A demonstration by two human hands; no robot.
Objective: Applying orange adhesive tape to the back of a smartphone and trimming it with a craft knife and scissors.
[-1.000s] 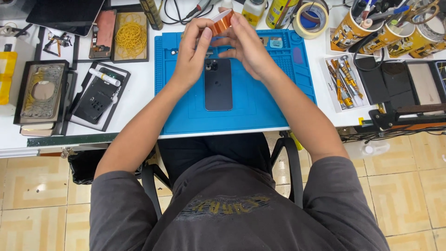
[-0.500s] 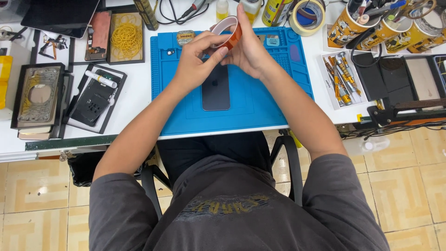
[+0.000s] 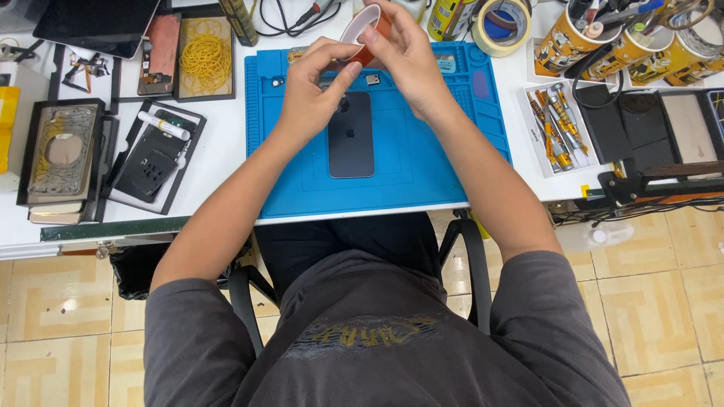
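My right hand (image 3: pixel 403 56) holds up a roll of orange-brown tape (image 3: pixel 363 29) with a white inner core, above the far part of the blue work mat (image 3: pixel 422 173). My left hand (image 3: pixel 313 87) pinches at the lower edge of the roll, fingertips touching the tape. Below both hands a dark phone (image 3: pixel 351 139) lies back side up on the mat, partly hidden by the left hand.
A tray of yellow rubber bands (image 3: pixel 204 56), a dark phone part tray (image 3: pixel 151 158) and a framed phone shell (image 3: pixel 60 151) sit left. A masking tape roll (image 3: pixel 504 26), yellow tool cups (image 3: pixel 573 41), a screwdriver tray (image 3: pixel 554 128) and black equipment (image 3: pixel 648 136) stand right.
Both hands have stayed raised over the mat with the tape roll; the roll has tipped so its white core faces up, and the left fingers have shifted onto its lower edge.
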